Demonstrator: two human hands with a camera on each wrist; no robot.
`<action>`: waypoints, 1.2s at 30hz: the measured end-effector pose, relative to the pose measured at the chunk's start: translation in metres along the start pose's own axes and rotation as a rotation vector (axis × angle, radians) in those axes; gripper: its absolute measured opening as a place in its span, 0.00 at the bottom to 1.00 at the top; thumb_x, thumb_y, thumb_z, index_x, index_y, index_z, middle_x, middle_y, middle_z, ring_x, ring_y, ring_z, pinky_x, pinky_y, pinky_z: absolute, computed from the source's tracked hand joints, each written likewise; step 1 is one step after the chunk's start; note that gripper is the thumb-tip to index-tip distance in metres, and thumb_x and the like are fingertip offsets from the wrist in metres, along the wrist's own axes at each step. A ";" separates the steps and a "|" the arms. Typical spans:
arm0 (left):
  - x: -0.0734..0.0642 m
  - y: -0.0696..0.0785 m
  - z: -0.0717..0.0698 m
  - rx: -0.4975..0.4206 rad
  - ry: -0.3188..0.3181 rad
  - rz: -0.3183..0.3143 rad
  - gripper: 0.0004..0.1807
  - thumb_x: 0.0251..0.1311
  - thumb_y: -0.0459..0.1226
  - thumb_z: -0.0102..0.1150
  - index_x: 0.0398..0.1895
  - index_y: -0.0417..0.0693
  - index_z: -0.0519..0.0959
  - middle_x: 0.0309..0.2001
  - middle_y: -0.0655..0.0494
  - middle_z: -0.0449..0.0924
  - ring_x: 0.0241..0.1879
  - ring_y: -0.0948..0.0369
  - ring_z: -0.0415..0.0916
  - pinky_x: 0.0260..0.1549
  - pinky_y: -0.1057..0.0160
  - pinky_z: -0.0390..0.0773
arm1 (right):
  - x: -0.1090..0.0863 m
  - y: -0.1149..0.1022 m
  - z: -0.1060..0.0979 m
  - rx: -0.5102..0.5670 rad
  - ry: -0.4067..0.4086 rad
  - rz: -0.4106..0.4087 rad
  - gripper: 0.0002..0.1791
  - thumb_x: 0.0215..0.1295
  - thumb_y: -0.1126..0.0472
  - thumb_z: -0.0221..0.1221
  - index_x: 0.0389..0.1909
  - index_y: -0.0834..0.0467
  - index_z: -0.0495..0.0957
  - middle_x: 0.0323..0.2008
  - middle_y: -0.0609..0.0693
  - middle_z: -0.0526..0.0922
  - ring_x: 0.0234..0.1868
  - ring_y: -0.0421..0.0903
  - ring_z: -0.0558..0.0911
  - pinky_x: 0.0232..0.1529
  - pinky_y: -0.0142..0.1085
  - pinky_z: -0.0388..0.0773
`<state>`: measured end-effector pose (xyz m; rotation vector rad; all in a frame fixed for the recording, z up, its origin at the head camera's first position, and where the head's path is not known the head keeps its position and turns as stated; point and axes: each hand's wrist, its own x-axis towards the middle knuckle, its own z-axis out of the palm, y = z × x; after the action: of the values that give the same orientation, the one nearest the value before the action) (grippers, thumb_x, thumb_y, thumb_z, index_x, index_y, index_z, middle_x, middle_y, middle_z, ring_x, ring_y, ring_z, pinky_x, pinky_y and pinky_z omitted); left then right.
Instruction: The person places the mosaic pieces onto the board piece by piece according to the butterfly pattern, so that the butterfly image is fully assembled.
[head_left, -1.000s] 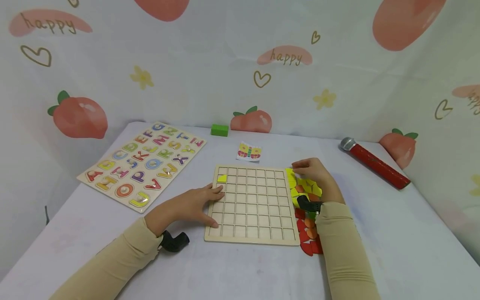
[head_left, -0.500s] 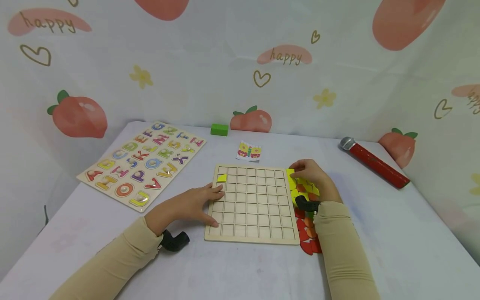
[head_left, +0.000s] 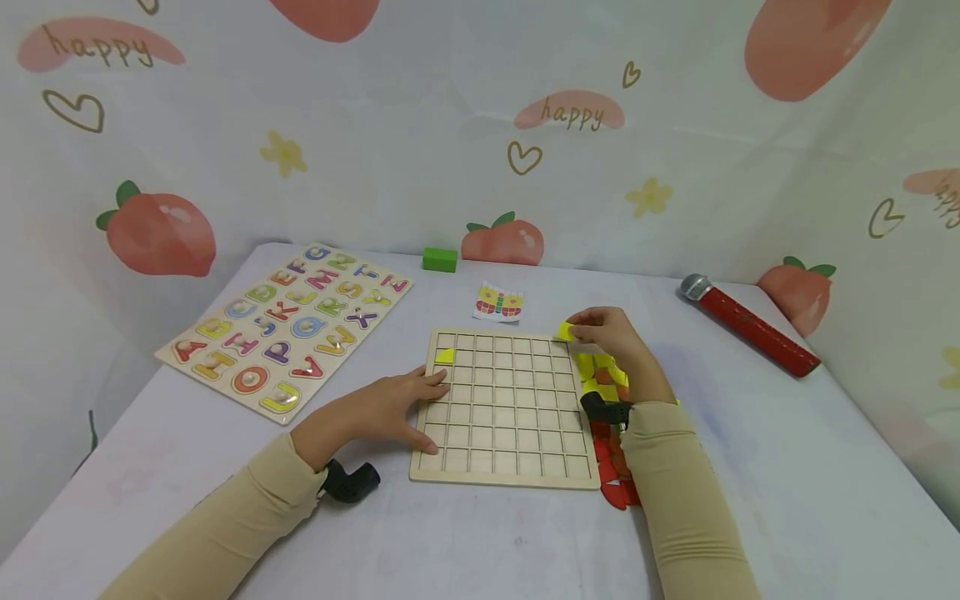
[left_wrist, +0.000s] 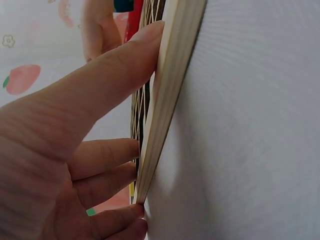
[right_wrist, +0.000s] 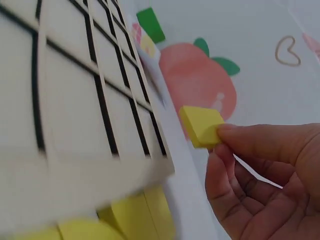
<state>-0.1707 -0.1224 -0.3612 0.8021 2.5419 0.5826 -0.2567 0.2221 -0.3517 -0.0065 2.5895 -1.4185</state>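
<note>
A wooden grid board (head_left: 506, 408) lies flat on the table, with one yellow tile (head_left: 445, 356) in a cell near its upper left corner. My left hand (head_left: 382, 410) rests on the board's left edge, fingers and thumb spread. In the left wrist view the thumb (left_wrist: 120, 70) lies against the wooden rim. Between thumb and fingertips my right hand (head_left: 611, 333) pinches a yellow square tile (right_wrist: 200, 126), held up by the board's far right corner. Beside the board's right edge lie yellow tiles (head_left: 589, 367) and red tiles (head_left: 615, 492), partly hidden under the right wrist.
An alphabet puzzle board (head_left: 285, 329) lies at the left. Behind the grid board are a small butterfly picture card (head_left: 498, 303) and a green block (head_left: 439, 260). A red microphone (head_left: 750, 325) lies at the far right. A fruit-printed cloth (head_left: 420, 125) hangs behind the table.
My right hand has picked a yellow square tile from the top of the pile and moved it up and left, toward the board's corner. The left hand has stayed put.
</note>
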 end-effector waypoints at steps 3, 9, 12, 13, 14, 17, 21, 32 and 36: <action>0.000 0.000 0.000 0.001 0.000 0.002 0.49 0.42 0.56 0.69 0.68 0.49 0.63 0.73 0.55 0.50 0.74 0.48 0.41 0.68 0.43 0.52 | 0.000 -0.010 0.008 0.028 -0.044 -0.012 0.17 0.67 0.61 0.53 0.51 0.68 0.74 0.45 0.58 0.78 0.40 0.44 0.80 0.53 0.41 0.77; 0.000 0.002 0.000 -0.008 -0.005 -0.004 0.48 0.42 0.55 0.70 0.68 0.49 0.63 0.73 0.55 0.50 0.74 0.48 0.40 0.67 0.41 0.51 | 0.001 -0.030 0.028 0.040 -0.124 -0.069 0.15 0.66 0.63 0.54 0.48 0.69 0.76 0.42 0.60 0.80 0.39 0.50 0.83 0.50 0.43 0.79; 0.000 0.002 0.000 -0.006 -0.007 -0.006 0.48 0.42 0.55 0.70 0.68 0.49 0.63 0.73 0.55 0.50 0.74 0.48 0.40 0.67 0.41 0.52 | 0.004 -0.040 0.041 0.056 -0.163 -0.089 0.14 0.64 0.64 0.56 0.45 0.69 0.77 0.39 0.58 0.81 0.38 0.51 0.83 0.48 0.43 0.80; 0.000 0.002 0.000 -0.004 -0.008 -0.006 0.48 0.42 0.55 0.70 0.68 0.49 0.63 0.73 0.55 0.50 0.74 0.48 0.40 0.67 0.41 0.52 | 0.005 -0.043 0.046 0.061 -0.176 -0.094 0.13 0.64 0.64 0.56 0.45 0.69 0.77 0.39 0.58 0.81 0.37 0.50 0.83 0.48 0.43 0.80; 0.000 0.002 0.000 -0.002 -0.009 -0.005 0.48 0.42 0.55 0.70 0.68 0.49 0.63 0.73 0.55 0.50 0.74 0.48 0.40 0.67 0.41 0.52 | 0.006 -0.046 0.052 0.069 -0.188 -0.101 0.13 0.64 0.65 0.57 0.44 0.70 0.77 0.38 0.57 0.81 0.36 0.50 0.83 0.47 0.43 0.81; 0.000 0.001 -0.001 0.009 -0.012 -0.003 0.48 0.43 0.55 0.69 0.68 0.49 0.62 0.73 0.55 0.50 0.74 0.48 0.40 0.67 0.41 0.52 | 0.011 -0.055 0.068 0.075 -0.224 -0.127 0.11 0.62 0.66 0.58 0.42 0.70 0.78 0.36 0.56 0.82 0.33 0.45 0.82 0.44 0.40 0.82; 0.001 0.001 -0.001 0.015 -0.015 0.003 0.48 0.43 0.56 0.69 0.68 0.49 0.62 0.73 0.54 0.50 0.73 0.47 0.40 0.67 0.42 0.54 | 0.015 -0.063 0.086 0.045 -0.276 -0.161 0.11 0.61 0.67 0.58 0.41 0.70 0.79 0.34 0.57 0.83 0.29 0.40 0.81 0.41 0.37 0.82; 0.002 0.001 -0.002 0.019 -0.018 -0.003 0.48 0.43 0.56 0.69 0.68 0.50 0.63 0.73 0.55 0.50 0.73 0.47 0.41 0.66 0.42 0.55 | 0.018 -0.065 0.111 -0.078 -0.316 -0.167 0.09 0.60 0.65 0.60 0.40 0.66 0.81 0.33 0.55 0.83 0.26 0.40 0.77 0.31 0.28 0.77; 0.001 0.001 -0.003 0.021 -0.018 -0.003 0.48 0.43 0.55 0.69 0.68 0.50 0.63 0.73 0.54 0.50 0.73 0.47 0.40 0.67 0.42 0.55 | 0.017 -0.066 0.111 -0.086 -0.333 -0.174 0.10 0.60 0.66 0.60 0.40 0.66 0.81 0.34 0.56 0.83 0.27 0.40 0.77 0.32 0.28 0.76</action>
<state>-0.1723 -0.1216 -0.3588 0.8068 2.5365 0.5456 -0.2606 0.0925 -0.3578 -0.4499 2.4143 -1.2326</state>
